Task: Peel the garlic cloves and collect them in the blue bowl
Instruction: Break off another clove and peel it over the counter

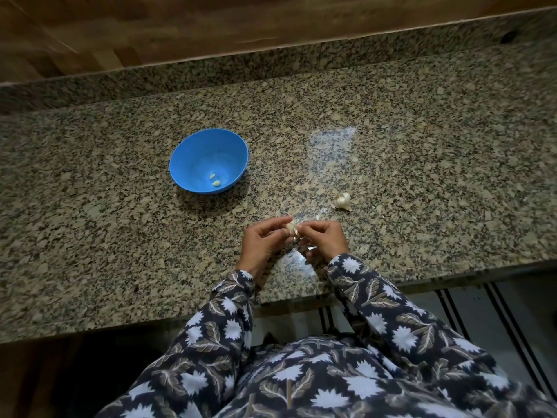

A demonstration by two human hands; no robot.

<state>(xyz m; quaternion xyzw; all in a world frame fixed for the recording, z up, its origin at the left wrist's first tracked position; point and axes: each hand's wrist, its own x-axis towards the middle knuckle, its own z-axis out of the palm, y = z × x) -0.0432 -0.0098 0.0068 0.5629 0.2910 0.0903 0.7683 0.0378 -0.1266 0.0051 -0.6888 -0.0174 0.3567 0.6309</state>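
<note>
**Granite counter, one garlic clove pinched between both hands**

Speckled granite makes up the counter, with a wooden surface behind its raised back edge. Far left of the things on it stands the blue bowl, upright, with two peeled cloves lying close together on its bottom. Nearer and to the right of the bowl, the left hand has its fingers curled, the fingertips gripping a garlic clove just above the counter. Loose papery skin hangs from the clove. The right hand meets it from the other side, thumb and fingers pinching at the same clove, so the two hands are drawn together on it. A pale scrap shows under the right hand; whether it is held or lying on the counter is unclear. Farther right and a little beyond the hands, the rest of the garlic bulb lies on the counter, apart from both hands and well apart from the bowl. Leaf-and-flower patterned sleeves cover both forearms.
</note>
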